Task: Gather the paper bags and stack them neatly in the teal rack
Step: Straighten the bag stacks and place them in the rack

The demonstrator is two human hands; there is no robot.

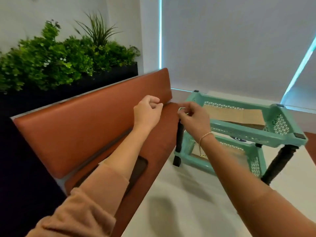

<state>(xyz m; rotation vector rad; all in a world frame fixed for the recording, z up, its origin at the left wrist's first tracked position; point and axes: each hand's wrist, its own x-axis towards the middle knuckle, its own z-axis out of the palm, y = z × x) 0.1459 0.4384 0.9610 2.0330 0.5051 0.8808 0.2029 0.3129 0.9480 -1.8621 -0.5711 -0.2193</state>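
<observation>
Both hands hover loosely curled, each grip empty — left hand (147,112) over the brown bench (95,120), right hand (193,118) at the teal rack (280,124) corner. Paper bags (239,115) lie flat in its top tray — bare floor (188,202) lies open in front; no writing is legible.

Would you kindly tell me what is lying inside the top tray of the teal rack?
Flat brown paper bags lie stacked in the top tray of the rack. How many are under the uppermost cannot be seen, and the right hand covers the tray's near-left corner.
</observation>
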